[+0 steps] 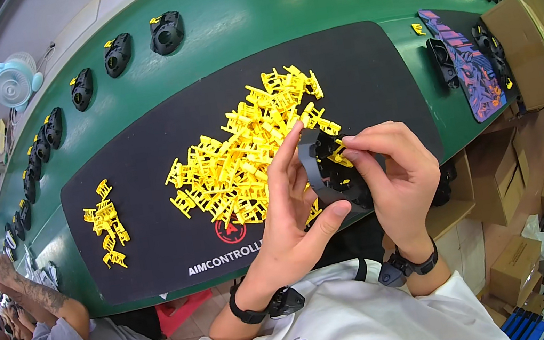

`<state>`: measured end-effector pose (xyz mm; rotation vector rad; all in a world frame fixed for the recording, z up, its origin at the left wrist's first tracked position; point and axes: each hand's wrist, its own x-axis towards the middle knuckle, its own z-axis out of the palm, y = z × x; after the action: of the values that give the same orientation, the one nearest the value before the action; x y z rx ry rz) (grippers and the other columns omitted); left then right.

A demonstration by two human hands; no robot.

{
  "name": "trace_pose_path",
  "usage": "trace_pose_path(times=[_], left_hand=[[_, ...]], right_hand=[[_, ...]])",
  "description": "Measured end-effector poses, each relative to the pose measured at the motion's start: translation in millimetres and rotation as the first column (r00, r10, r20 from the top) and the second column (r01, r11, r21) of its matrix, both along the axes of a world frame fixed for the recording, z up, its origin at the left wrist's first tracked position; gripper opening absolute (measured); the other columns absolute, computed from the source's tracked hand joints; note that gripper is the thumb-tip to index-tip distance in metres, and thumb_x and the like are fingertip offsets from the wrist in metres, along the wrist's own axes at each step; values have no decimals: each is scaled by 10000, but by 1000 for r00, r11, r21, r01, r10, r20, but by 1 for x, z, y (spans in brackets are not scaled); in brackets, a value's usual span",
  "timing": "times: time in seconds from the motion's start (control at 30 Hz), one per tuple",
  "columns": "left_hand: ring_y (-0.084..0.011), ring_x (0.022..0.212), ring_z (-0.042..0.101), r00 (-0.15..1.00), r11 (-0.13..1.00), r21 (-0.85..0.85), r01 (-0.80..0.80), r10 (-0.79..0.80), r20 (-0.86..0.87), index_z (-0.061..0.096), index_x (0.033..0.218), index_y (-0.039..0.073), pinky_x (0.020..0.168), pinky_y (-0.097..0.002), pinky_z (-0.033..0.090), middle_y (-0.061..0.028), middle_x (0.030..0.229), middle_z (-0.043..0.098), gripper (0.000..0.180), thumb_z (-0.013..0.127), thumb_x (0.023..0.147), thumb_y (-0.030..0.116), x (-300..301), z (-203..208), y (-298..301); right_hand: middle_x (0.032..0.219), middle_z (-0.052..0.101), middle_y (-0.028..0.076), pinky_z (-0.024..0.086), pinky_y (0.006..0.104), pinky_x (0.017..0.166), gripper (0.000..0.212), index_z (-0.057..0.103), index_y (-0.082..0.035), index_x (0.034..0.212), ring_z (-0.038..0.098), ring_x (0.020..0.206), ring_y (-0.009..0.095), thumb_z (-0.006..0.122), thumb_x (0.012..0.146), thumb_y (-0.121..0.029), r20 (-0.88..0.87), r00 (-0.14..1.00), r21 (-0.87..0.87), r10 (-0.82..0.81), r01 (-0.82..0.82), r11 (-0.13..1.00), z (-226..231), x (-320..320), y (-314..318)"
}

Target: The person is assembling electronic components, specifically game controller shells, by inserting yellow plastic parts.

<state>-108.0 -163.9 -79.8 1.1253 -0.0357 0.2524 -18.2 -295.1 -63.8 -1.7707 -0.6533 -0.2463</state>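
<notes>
Right of centre, I see the left hand (pixel 298 212) gripping a black shell (pixel 316 167), the right hand (pixel 396 176) pinching a yellow clip (pixel 339 158) at it; a yellow pile (pixel 242 160) sits mid-frame.

A long, glossy green-topped bench (pixel 241 7) curved across the fisheye view, with pale glare toward its left end. A pale-blue round electric fan (pixel 13 82) stood beyond its far edge at upper left. Brown cardboard boxes (pixel 526 51) stood at right, beside reddish-brown flooring (pixel 537 162); pale floor tiles (pixel 187 332) showed below the bench's near edge.
</notes>
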Motion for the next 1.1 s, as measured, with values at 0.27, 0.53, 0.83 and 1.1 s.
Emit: trace_pose_path(times=[0.27,0.53,0.83,1.1], left_hand=[[-264,1440,321,996,997,35,64,-62,-70,86,1592,32,1146,-409,342,-166,1563,239,857,644,943,59,-5,-2,11],[-197,1111,587,981,997,-69,45,-57,-186,86,1589,15,908,-324,520,-159,1383,465,646,289,1084,363,-5,5,1],[-120,1095,550,941,996,-72,60,-81,-330,161,1586,60,786,-245,490,-80,1329,504,604,236,1100,410,-7,7,3],[-131,1051,602,908,963,-269,-18,-97,-409,306,1557,68,760,-268,500,-77,1320,583,685,281,1068,547,-9,8,5]], right_hand=[[926,625,69,518,252,621,190,752,-19,955,633,766,126,759,791,78,33,995,-77,96,-93,993,2,0,-1],[948,508,-8,475,174,522,140,589,-13,1051,499,765,28,640,930,35,-576,691,291,437,-326,900,-4,0,-7],[967,506,-27,393,201,761,192,566,-34,1055,420,816,47,678,906,12,-582,639,334,503,-376,864,-11,5,-12],[1038,595,29,476,290,811,227,654,-88,988,552,919,186,797,814,-119,-117,949,-62,294,-302,951,-4,-2,-12]])
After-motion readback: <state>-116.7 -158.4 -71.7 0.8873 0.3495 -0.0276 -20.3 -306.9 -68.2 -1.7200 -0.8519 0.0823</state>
